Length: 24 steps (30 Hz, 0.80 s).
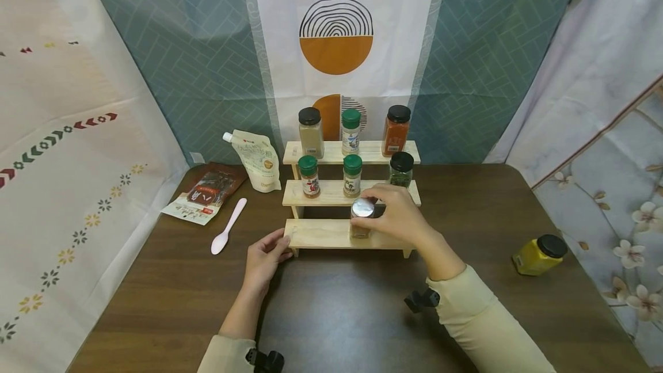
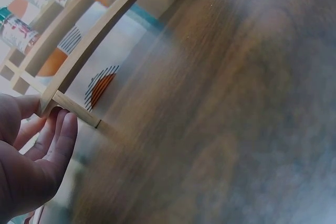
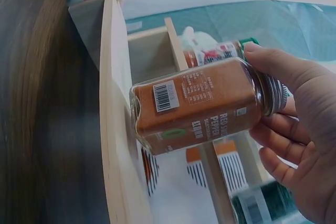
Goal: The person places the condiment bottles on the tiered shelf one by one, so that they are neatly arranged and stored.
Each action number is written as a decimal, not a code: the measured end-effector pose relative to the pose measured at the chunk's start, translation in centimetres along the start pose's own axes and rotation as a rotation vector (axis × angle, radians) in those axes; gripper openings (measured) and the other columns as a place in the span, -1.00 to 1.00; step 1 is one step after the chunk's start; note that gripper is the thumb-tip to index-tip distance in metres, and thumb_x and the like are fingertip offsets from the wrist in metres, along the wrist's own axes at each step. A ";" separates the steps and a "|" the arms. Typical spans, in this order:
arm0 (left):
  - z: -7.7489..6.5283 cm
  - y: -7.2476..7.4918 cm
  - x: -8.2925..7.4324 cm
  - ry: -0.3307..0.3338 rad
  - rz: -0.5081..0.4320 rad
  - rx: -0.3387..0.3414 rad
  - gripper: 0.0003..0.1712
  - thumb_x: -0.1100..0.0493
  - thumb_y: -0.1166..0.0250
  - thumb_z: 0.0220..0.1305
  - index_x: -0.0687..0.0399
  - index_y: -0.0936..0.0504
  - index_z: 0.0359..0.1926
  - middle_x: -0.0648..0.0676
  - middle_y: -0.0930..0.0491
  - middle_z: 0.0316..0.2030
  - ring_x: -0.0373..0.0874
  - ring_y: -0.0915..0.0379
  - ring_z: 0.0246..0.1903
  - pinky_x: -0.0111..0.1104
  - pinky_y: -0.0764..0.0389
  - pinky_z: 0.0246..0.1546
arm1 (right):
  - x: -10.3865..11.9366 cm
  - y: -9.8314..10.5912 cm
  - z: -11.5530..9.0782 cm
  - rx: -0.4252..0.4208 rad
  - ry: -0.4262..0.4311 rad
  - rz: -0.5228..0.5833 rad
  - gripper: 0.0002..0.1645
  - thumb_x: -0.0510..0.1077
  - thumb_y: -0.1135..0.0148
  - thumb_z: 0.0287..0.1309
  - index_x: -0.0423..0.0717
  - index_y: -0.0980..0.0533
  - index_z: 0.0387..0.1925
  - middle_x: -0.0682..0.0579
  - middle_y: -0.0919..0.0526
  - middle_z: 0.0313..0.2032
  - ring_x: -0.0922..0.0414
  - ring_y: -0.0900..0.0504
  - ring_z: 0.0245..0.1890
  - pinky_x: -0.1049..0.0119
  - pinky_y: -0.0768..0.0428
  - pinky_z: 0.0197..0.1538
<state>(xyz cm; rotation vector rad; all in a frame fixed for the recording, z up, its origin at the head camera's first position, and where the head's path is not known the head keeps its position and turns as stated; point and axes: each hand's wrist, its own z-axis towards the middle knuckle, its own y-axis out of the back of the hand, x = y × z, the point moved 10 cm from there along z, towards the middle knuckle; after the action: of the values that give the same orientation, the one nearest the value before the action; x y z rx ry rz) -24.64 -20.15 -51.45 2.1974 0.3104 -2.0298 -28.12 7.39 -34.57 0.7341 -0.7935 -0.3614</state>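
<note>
My right hand grips a glass spice jar by its silver lid, thumb on one side and fingers on the other. Orange-brown powder fills this upright jar, whose base is at the lowest step of a three-tier wooden spice rack. At the left end of that step, my left hand pinches the board, thumb above and fingertips underneath, as the left wrist view shows. Two green-capped shakers and a black-lidded jar stand on the middle step. Along the top step are two black-lidded jars and one green-capped shaker.
Left of the rack stands a cream spouted pouch, with a brown-red packet and a pale pink spoon lying nearby. A yellow jar with a black lid lies tilted at the table's right side. Patterned cloth hangs behind.
</note>
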 end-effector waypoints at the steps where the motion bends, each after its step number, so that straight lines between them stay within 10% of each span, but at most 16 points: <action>1: 0.0 0.0 0.0 0.001 -0.001 0.001 -0.59 0.33 -0.31 0.39 0.46 -0.56 0.19 0.24 -0.69 -0.20 -0.15 -0.68 -0.41 -0.38 -0.76 -0.30 | 0.2 -0.3 0.2 0.004 0.007 -0.002 -0.45 0.08 -0.71 -0.20 -0.08 -0.71 -0.17 0.10 -0.71 -0.27 0.16 -0.62 -0.25 0.18 -0.66 -0.20; 24: 0.2 0.1 0.2 0.005 0.009 -0.007 -0.63 0.34 -0.31 0.39 0.40 -0.60 0.17 0.20 -0.70 -0.24 -0.15 -0.68 -0.39 -0.36 -0.77 -0.30 | 3.4 -4.8 3.5 0.086 0.041 -0.078 -0.35 0.16 -0.66 -0.13 -0.13 -0.69 -0.07 0.01 -0.75 -0.18 0.09 -0.68 -0.22 0.17 -0.66 -0.18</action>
<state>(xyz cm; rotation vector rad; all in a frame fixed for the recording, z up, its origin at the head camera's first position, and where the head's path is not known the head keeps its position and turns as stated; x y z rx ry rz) -24.79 -20.31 -51.69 2.1960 0.3068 -2.0159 -28.61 0.61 -34.57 0.8525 -0.7469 -0.3829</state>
